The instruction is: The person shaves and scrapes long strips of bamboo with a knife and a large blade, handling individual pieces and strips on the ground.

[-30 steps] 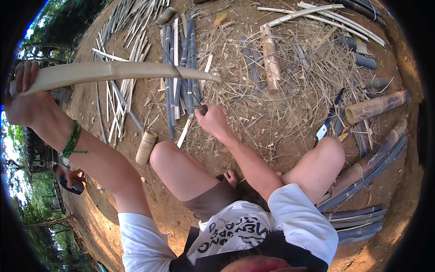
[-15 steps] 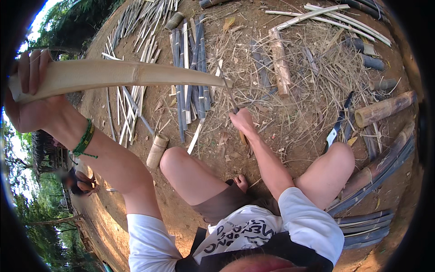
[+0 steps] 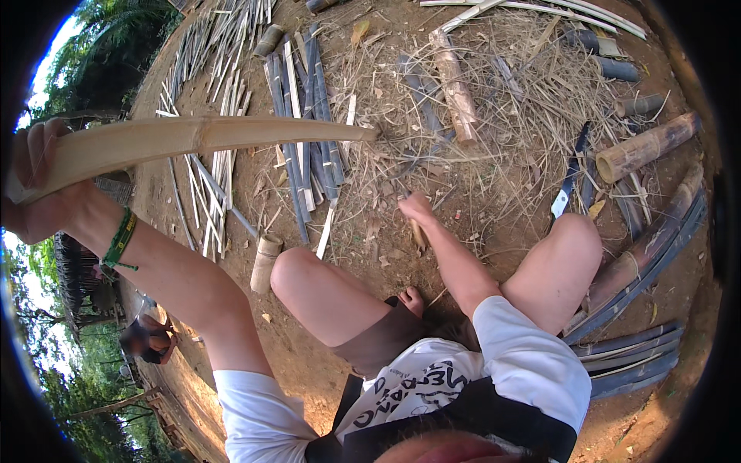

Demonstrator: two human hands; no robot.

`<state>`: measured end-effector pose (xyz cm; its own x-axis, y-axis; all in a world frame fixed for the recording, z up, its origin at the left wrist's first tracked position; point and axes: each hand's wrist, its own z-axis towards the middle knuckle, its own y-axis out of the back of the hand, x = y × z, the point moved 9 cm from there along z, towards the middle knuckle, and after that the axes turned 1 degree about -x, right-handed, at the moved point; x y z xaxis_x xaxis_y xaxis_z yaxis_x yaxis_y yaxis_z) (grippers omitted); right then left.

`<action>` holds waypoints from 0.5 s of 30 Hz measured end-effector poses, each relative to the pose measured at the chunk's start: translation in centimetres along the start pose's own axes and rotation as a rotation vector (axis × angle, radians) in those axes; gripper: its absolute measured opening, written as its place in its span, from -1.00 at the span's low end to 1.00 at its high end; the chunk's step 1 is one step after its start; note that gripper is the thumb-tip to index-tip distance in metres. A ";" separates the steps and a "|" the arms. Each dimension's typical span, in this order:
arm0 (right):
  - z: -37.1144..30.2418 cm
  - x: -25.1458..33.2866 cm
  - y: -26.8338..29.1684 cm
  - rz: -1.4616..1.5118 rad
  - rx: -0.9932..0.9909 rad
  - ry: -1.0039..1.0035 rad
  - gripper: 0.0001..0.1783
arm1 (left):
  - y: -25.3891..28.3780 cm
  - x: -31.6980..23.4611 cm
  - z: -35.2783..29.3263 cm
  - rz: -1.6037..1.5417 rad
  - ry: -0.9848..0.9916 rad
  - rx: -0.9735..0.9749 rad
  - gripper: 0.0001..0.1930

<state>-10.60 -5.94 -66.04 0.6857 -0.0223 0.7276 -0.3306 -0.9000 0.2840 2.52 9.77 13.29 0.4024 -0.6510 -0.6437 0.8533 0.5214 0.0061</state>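
My left hand [image 3: 38, 174], raised at the far left, wraps its fingers around one end of a long pale bamboo strip [image 3: 208, 135]. The strip stretches to the right, slightly curved, and a node crosses it near the middle. Closed around the wooden handle of a knife [image 3: 419, 233], my right hand [image 3: 417, 208] is between and ahead of my knees. The knife's thin blade is hard to make out against the litter. My right hand sits below and right of the strip's free end, apart from it.
Dark and pale bamboo slats [image 3: 309, 131] lie beyond my left knee, near a short bamboo piece [image 3: 266, 262]. A bamboo log [image 3: 455, 89] lies among shavings [image 3: 517, 147]. To the right are a saw [image 3: 571, 174] and a thick bamboo tube [image 3: 648, 147]. Another person [image 3: 150, 338] crouches far left.
The strip's free end has shifted left, and my left hand has dropped slightly. The knife blade, which was at the strip's end, is now apart from it.
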 end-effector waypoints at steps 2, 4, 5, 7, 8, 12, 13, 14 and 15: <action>2.2 -0.6 0.1 -0.055 -0.003 0.038 -0.77 | 1.1 -0.2 0.4 -0.128 0.088 0.154 -0.60; -0.6 1.3 -0.6 0.124 0.095 -0.035 -0.74 | 6.1 -2.0 -1.7 0.119 -0.204 -0.496 -0.62; -2.3 4.0 -0.4 0.088 0.071 0.023 -0.74 | 6.1 -1.9 -3.1 0.207 -0.207 -0.555 -0.63; -5.2 10.4 1.2 0.079 0.018 0.209 -0.71 | 5.2 -1.5 -3.3 0.172 -0.147 -0.418 -0.63; -6.6 12.8 2.0 0.099 -0.001 0.327 -0.68 | 5.1 -1.4 -3.2 0.159 -0.133 -0.379 -0.63; -8.7 16.7 3.3 0.141 -0.156 0.651 -0.65 | 5.2 -0.6 -2.6 0.100 -0.094 -0.290 -0.65; -6.8 14.3 2.4 0.162 -0.123 0.535 -0.65 | 4.9 -0.4 -2.3 0.083 -0.088 -0.270 -0.65; -4.8 11.2 1.2 0.184 -0.086 0.420 -0.64 | 4.6 -0.3 -1.9 0.068 -0.082 -0.249 -0.65; -3.2 8.6 0.5 0.206 -0.047 0.306 -0.64 | 4.2 -0.3 -1.7 0.052 -0.080 -0.228 -0.65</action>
<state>-6.96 -5.14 -57.63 0.3784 -0.0629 0.9235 -0.4756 -0.8692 0.1357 5.42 13.12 12.21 0.4765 -0.6567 -0.5846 0.7374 0.6606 -0.1410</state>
